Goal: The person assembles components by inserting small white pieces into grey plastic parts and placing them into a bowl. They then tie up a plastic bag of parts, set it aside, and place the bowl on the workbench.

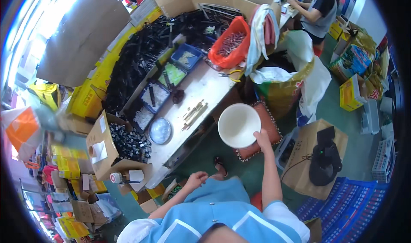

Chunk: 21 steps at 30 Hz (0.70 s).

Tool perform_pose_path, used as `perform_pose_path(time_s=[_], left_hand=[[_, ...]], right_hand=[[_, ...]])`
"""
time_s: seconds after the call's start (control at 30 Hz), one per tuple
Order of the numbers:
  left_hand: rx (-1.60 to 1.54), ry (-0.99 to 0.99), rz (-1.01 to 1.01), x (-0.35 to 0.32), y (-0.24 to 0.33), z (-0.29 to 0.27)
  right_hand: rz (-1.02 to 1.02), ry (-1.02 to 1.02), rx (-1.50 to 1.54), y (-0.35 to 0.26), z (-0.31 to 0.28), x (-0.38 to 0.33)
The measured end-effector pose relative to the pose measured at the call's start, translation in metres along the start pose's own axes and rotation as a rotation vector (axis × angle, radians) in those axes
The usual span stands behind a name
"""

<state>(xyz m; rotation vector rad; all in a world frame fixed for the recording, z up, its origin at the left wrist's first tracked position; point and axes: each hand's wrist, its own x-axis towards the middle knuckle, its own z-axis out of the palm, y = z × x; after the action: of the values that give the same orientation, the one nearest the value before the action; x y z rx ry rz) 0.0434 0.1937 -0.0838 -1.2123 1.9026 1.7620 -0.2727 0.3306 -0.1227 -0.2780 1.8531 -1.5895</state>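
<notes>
A round white plastic tub (238, 122) hangs tilted toward me above a brown cushioned stool. My right hand (262, 137) is closed on its lower right rim, and its inside looks bare. In front of my blue clothing, my left hand (197, 181) is loosely curled, with nothing visible in it. To the left of the tub stands a white worktable (184, 108), with a small pile of thin brass-coloured pieces (195, 115) on it. A round metal dish (160, 130) sits near the table's left edge, beside blue trays (154, 97) of small parts.
Black strips (137, 58) lie heaped behind the trays. A carton of small dark parts (128, 142) stands left, an orange-red basket (231, 41) at the far end. The stool (259, 136), a large sack (278, 88) and a carton bearing a black device (327, 157) are right. A co-worker (319, 16) sits beyond.
</notes>
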Motion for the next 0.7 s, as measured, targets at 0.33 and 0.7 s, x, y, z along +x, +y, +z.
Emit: perform_pose_path(time_s=[0.33,0.7], left_hand=[[-0.079,0.19,-0.071,0.045,0.049,-0.092],[0.398,0.431,0.47,0.264,0.266,-0.23]], right_hand=[[-0.024,-0.088,0.338,-0.123,0.108,0.135],[-0.002,-0.124,0.444,-0.198,0.118,0.258]])
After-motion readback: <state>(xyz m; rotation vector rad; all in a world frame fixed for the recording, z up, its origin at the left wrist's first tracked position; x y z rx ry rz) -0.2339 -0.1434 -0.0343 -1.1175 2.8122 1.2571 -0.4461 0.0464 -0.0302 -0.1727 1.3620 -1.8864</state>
